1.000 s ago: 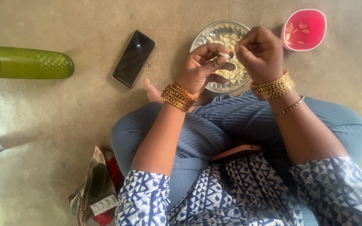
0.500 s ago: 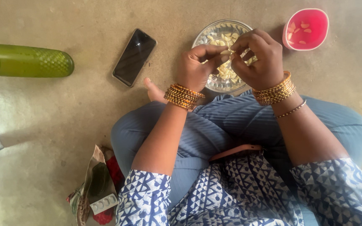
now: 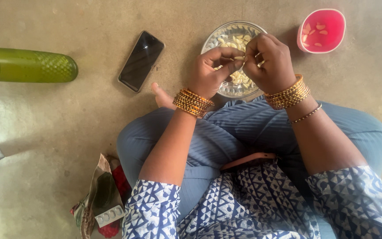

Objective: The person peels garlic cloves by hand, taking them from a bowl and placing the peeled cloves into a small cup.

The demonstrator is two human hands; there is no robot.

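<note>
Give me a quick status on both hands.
Left hand and right hand pinch one pale clove together over the steel plate. Pink bowl apart. Nothing in between.

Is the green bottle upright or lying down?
Lying down. The green bottle rests on its side on the floor, long axis running left-right, to the left of the dark phone.

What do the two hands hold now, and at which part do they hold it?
Both hands, left hand and right hand, pinch one small pale piece between their fingertips above the steel plate; the exact part cannot be told.
</note>
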